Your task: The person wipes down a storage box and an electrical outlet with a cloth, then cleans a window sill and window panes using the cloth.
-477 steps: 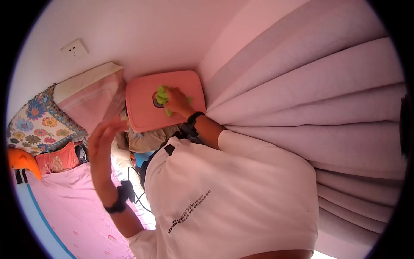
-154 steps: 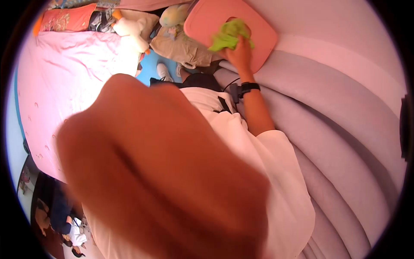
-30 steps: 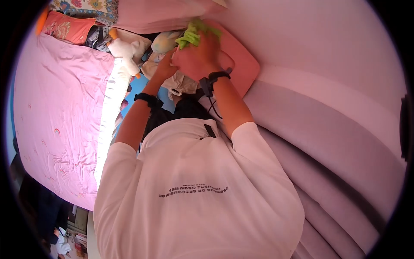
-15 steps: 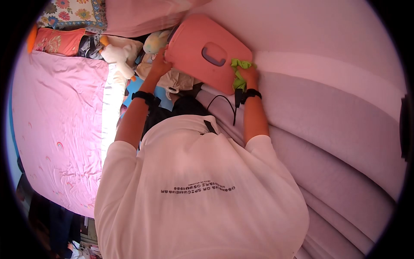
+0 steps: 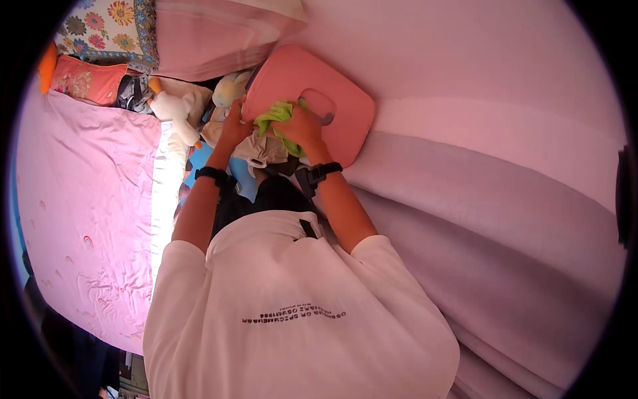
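Observation:
A pink storage box (image 5: 292, 74) with a purple-grey handle (image 5: 325, 120) in its face is tilted in front of me. My left hand (image 5: 235, 128) grips the box at its left edge, fingers partly hidden. In my right hand (image 5: 306, 128) is a bunched green cloth (image 5: 274, 117), pressed to the box face left of the handle. Just past my left hand sits a pale plush toy (image 5: 229, 90). Beige fabric (image 5: 262, 149) lies below the box, between my forearms.
To the left is a bed with a pink sheet (image 5: 93, 199). A white plush duck (image 5: 174, 110), a red cushion (image 5: 86, 81) and a floral pillow (image 5: 106, 26) lie along its far end. Pinkish-mauve curtain-like fabric (image 5: 478, 199) hangs on the right.
My right hand has moved the green cloth left across the box, from its right edge to near my left hand. Box and left hand appear slightly lower and further left in view.

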Motion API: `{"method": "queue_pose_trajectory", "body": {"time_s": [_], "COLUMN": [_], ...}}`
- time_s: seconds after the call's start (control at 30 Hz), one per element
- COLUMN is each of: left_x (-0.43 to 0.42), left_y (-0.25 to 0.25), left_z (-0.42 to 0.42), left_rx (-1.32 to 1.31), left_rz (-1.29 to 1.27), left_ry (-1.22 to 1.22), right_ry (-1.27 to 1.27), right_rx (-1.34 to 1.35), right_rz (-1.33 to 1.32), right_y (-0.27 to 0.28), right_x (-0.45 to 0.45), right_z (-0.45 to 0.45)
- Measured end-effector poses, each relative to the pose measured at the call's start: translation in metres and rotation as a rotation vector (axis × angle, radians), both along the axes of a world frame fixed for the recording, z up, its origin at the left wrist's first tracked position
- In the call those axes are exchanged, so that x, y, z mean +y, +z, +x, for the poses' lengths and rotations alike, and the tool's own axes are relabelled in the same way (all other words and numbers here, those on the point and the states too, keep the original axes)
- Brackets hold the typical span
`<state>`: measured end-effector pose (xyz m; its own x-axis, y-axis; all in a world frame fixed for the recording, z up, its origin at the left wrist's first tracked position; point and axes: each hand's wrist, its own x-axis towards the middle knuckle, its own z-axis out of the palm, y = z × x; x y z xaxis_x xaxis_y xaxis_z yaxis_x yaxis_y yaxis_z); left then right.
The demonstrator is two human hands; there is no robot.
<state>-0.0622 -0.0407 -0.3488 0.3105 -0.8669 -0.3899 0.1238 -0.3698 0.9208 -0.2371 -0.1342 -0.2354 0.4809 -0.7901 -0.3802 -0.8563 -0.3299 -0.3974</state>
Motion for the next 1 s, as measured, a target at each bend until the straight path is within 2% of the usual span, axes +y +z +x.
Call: {"method": "queue_pose_trajectory", "body": {"time_s": [0.1, 0.2, 0.27, 0.3, 0.37, 0.47, 0.6, 0.67, 0.8, 0.87, 0.9, 0.97, 1.0], "left_x": [-0.001, 0.001, 0.001, 0.001, 0.000, 0.001, 0.000, -0.006, -0.005, -0.004, -0.006, -0.005, -0.006], "left_y": [0.002, 0.010, 0.010, 0.016, 0.029, 0.001, 0.006, 0.013, 0.024, 0.029, 0.028, 0.020, 0.018], "left_z": [0.000, 0.000, 0.001, -0.001, -0.003, -0.001, 0.000, 0.005, 0.006, 0.002, 0.001, -0.001, 0.000], "left_rx": [0.016, 0.039, 0.029, 0.031, 0.059, -0.003, 0.039, -0.017, -0.022, -0.176, -0.178, -0.134, -0.136], "left_rz": [0.041, 0.056, 0.067, 0.070, 0.100, 0.010, 0.020, 0.037, 0.044, 0.073, 0.065, 0.095, 0.086], "left_ry": [-0.003, -0.038, -0.018, -0.021, 0.000, -0.044, -0.028, -0.067, -0.073, -0.084, -0.091, -0.061, -0.063], "right_ry": [-0.054, -0.222, -0.391, -0.394, -0.409, -0.333, -0.361, -0.170, -0.084, -0.233, -0.239, 0.075, 0.072], "right_rx": [-0.175, -0.052, 0.089, 0.092, 0.289, 0.187, 0.147, -0.118, -0.245, -0.314, -0.318, 0.066, 0.065], "right_rz": [-0.072, -0.165, 0.014, 0.017, -0.068, -0.006, -0.061, -0.017, 0.029, 0.347, 0.338, 0.347, 0.339], "right_y": [-0.018, -0.004, 0.017, 0.022, 0.026, 0.023, -0.012, -0.036, -0.040, -0.015, -0.014, -0.021, -0.001], "right_x": [-0.015, -0.027, -0.042, -0.045, -0.048, -0.046, -0.056, -0.066, -0.073, -0.079, -0.091, -0.114, -0.113], "right_z": [0.016, -0.004, -0.029, -0.042, -0.060, -0.058, -0.046, -0.042, -0.058, -0.084, -0.104, -0.144, -0.139]}}
